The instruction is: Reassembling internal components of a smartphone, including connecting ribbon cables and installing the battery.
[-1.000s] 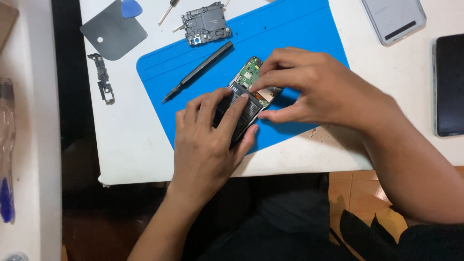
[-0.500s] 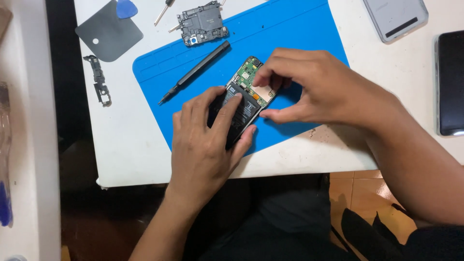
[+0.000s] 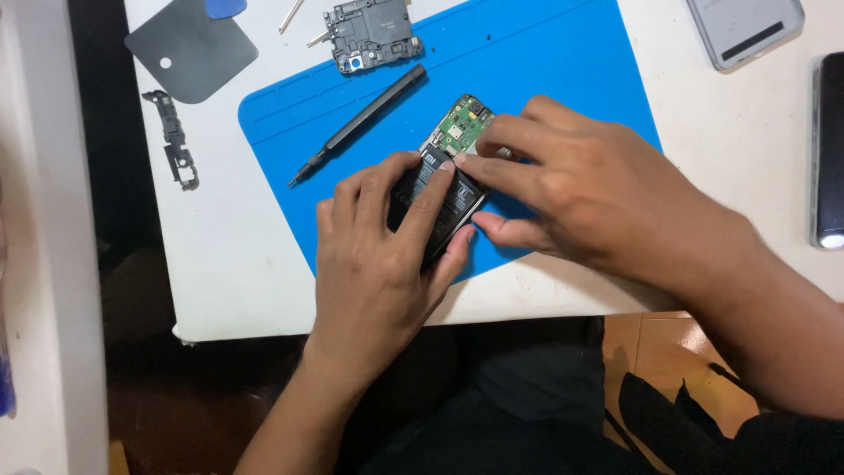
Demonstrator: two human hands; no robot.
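An opened phone (image 3: pixel 448 167) lies on a blue work mat (image 3: pixel 563 62), its green circuit board showing at the top and a black battery below. My left hand (image 3: pixel 378 255) wraps around the phone's lower end, fingers laid on the battery. My right hand (image 3: pixel 580 189) comes in from the right, fingertips pressing at the joint between board and battery, thumb against the phone's side.
A black screwdriver (image 3: pixel 360 123) lies on the mat's left part. A black inner frame piece (image 3: pixel 371 35), a dark round-cornered cover (image 3: pixel 192 48), a small bracket (image 3: pixel 173 149), a grey phone back (image 3: pixel 745 28) and a dark phone (image 3: pixel 828 149) rest around on the white table (image 3: pixel 229 264).
Both hands stay on the phone; my right fingertips have shifted slightly along the top edge of the battery.
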